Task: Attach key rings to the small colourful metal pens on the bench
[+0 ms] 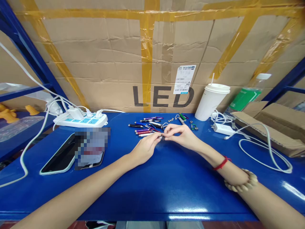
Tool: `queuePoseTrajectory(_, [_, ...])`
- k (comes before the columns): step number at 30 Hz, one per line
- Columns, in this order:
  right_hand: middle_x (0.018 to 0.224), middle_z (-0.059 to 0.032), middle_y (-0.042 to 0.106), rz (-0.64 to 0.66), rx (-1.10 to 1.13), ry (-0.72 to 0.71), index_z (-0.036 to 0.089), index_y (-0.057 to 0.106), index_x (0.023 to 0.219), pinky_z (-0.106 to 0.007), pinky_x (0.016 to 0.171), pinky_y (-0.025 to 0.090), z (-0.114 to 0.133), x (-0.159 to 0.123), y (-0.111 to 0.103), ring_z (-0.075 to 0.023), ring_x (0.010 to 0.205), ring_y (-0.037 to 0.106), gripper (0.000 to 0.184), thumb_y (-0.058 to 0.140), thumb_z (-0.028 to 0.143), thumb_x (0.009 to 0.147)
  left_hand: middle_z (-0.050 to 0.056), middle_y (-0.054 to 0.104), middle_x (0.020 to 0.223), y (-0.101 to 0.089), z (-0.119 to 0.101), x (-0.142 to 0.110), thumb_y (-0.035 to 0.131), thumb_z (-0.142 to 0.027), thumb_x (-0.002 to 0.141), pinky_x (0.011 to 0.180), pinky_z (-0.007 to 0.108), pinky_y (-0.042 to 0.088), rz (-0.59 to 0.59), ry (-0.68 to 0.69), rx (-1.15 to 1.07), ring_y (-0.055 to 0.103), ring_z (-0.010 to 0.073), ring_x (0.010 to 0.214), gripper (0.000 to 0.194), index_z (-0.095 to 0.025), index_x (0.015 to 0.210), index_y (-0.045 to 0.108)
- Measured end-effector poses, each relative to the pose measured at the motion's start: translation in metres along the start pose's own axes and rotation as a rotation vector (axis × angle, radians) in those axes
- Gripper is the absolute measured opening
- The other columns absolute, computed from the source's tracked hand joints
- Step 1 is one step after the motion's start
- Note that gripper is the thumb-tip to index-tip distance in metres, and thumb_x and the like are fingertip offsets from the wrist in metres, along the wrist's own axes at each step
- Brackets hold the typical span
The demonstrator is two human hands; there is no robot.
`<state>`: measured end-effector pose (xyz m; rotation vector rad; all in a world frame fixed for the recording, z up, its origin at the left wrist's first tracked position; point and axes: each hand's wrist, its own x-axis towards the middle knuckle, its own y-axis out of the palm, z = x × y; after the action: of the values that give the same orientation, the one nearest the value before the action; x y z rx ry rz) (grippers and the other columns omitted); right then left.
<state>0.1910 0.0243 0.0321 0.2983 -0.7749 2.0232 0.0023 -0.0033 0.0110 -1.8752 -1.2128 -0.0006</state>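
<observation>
And here, over the middle of the desk (166,187), nearer its far edge than its near one, a small metal part (162,137) is pinched between fingertips: it is gripped from one side by the left hand (145,148) and from the other by the right hand (184,136), thumb and forefinger brought close together on each. Whether the desk is touched by it cannot be told, and much of it is hidden by the fingers. For work this fine, the part is probably best held steady by the left hand, with only light, straight pressure applied by the right, both kept low so that anything dropped is caught by the desk.

Now the count! At least six slim metal tubes (144,132) are bunched just beyond the left hand, some too overlapped to be tallied. One green tube (182,116) is seen by the far edge; a few silver discs (169,120) are scattered near it, too tiny for an exact number. Toward the far right corner, one cup (211,103), one bottle (246,97) and one charger (224,129) are spotted; toward the far left, three plugs (75,113) are seated in one power strip (102,122).
</observation>
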Motion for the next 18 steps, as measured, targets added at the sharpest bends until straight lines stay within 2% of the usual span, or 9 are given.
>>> queuePoseTrajectory(8, [0.074,-0.0052,0.058,0.052,-0.161,-0.11,0.015,0.07,0.066,-0.025,0.064,0.045,0.0022,-0.0001,-0.0027,-0.0109,0.07,0.053,0.005,0.069,0.02,0.068,0.003,0.054,0.084,-0.0018,-0.0002,-0.005,0.03,-0.022,0.092,0.064,0.023,0.035,0.096,-0.02,0.018,0.049,0.0139,0.071,0.016,-0.015,0.097,0.044])
queuePoseTrajectory(12, [0.072,-0.0046,0.057,0.017,-0.186,-0.147,0.013,0.066,0.061,-0.024,0.063,0.044,0.0031,0.0,-0.0011,-0.0103,0.068,0.053,0.009,0.071,0.02,0.066,0.003,0.053,0.083,-0.0012,0.0014,-0.0053,0.031,-0.022,0.092,0.062,0.022,0.035,0.089,0.004,0.031,0.048,0.0133,0.069,0.016,-0.015,0.096,0.044])
queuePoseTrajectory(18, [0.066,-0.0041,0.053,-0.015,-0.195,-0.08,0.011,0.06,0.055,-0.024,0.059,0.04,0.0059,-0.0013,0.0032,-0.0098,0.064,0.049,0.02,0.07,0.024,0.066,0.003,0.055,0.085,-0.0004,0.0025,-0.0039,0.033,-0.019,0.091,0.065,0.022,0.037,0.028,0.045,0.05,0.051,0.013,0.072,0.014,-0.015,0.096,0.046])
